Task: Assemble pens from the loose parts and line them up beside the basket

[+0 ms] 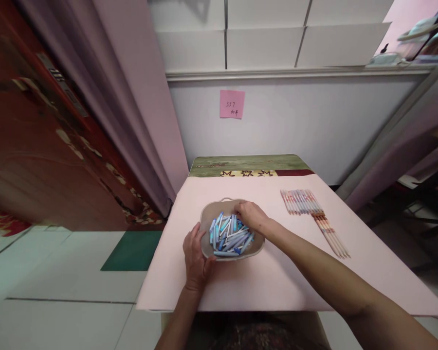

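A beige basket [206, 213] stands on the pink-covered table [270, 287]. Inside it lies a loose heap of blue, light-blue and white pens [229, 234]. My left hand [196, 253] holds the basket's left side, with the thumb at the near rim and the fingers along the left wall. Over the basket's far right part is my right hand [251, 215], its fingers closed and bent down to the pens. What those fingers hold, if anything, is hidden.
Right of the basket, a row of slim pens [302, 201] lies side by side, with several more pens [331, 235] angled toward the near right. A wall with a pink note [232, 104] rises behind the table. A reddish door [58, 146] stands at left.
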### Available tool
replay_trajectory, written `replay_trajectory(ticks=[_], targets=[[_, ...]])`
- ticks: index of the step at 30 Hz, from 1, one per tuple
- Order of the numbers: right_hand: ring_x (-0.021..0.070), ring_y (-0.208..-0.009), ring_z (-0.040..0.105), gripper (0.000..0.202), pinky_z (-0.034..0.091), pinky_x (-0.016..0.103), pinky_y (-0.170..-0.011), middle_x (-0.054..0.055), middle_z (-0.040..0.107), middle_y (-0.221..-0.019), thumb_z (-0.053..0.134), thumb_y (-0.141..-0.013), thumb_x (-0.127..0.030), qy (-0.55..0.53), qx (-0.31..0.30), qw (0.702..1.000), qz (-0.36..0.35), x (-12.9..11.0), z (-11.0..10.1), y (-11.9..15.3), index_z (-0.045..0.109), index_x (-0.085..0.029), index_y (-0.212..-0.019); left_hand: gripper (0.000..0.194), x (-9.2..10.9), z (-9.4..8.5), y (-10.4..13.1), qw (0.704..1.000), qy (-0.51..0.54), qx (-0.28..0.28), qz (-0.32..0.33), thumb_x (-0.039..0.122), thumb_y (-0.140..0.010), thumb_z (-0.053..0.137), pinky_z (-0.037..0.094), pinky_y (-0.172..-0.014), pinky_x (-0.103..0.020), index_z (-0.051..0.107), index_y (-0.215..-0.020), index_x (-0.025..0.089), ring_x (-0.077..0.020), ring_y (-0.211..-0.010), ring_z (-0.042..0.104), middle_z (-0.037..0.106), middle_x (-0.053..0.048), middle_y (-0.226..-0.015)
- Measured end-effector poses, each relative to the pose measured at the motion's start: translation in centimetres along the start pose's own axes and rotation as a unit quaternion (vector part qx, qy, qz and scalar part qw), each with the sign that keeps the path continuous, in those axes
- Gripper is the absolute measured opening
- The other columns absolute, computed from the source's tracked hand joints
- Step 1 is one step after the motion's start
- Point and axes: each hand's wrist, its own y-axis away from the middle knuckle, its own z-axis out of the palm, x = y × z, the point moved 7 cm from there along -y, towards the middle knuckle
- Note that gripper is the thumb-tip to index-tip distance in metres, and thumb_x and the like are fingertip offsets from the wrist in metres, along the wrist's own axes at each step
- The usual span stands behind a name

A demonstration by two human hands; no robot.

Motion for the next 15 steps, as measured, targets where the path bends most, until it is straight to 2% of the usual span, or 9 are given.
replay_trajectory(ticks=[4,8,11,15], targets=[[0.0234,-0.098,0.064,0.027,0.045,0.028,-0.082,0.013,0.07,-0.104,0.05,-0.086,-0.026,-0.001,-0.006,1.0,0.01,0.0,0.6,-0.2,0.069,-0.016,-0.103,0.065,0.0,0.3,0.0,1.0,-0.006,-0.016,0.011,0.063,-0.085,0.028,0.022,-0.108,-0.054,0.043,-0.129,0.018,-0.0325,-0.128,0.041,0.05,-0.019,-0.132],[0.0274,-0.098,0.064,0.039,0.047,0.03,-0.081,0.015,0.07,-0.104,0.068,-0.074,-0.04,-0.003,-0.018,1.0,0.021,-0.3,1.8,-0.4,0.069,-0.013,-0.102,0.066,-0.2,0.3,0.0,1.0,-0.006,-0.018,-0.003,0.064,-0.084,0.03,0.021,-0.107,-0.054,0.045,-0.128,0.018,-0.0326,-0.128,0.042,0.05,-0.019,-0.132],[0.0286,-0.097,0.064,0.04,0.047,0.031,-0.082,0.016,0.069,-0.104,0.073,-0.068,-0.036,-0.013,-0.014,0.999,0.032,-0.4,2.2,-0.6,0.069,-0.012,-0.1,0.065,-0.1,0.3,0.0,1.0,-0.006,-0.014,0.016,0.063,-0.085,0.03,0.023,-0.107,-0.053,0.045,-0.129,0.017,-0.0321,-0.127,0.042,0.05,-0.019,-0.134],[0.0267,-0.097,0.064,0.03,0.047,0.03,-0.081,0.016,0.07,-0.1,0.066,-0.074,-0.026,-0.05,0.01,0.998,0.049,-0.1,1.7,-0.4,0.067,-0.012,-0.1,0.066,-0.4,0.2,0.1,1.0,-0.003,-0.007,0.014,0.064,-0.086,0.025,0.025,-0.106,-0.054,0.046,-0.127,0.017,-0.0319,-0.126,0.043,0.051,-0.019,-0.132]])
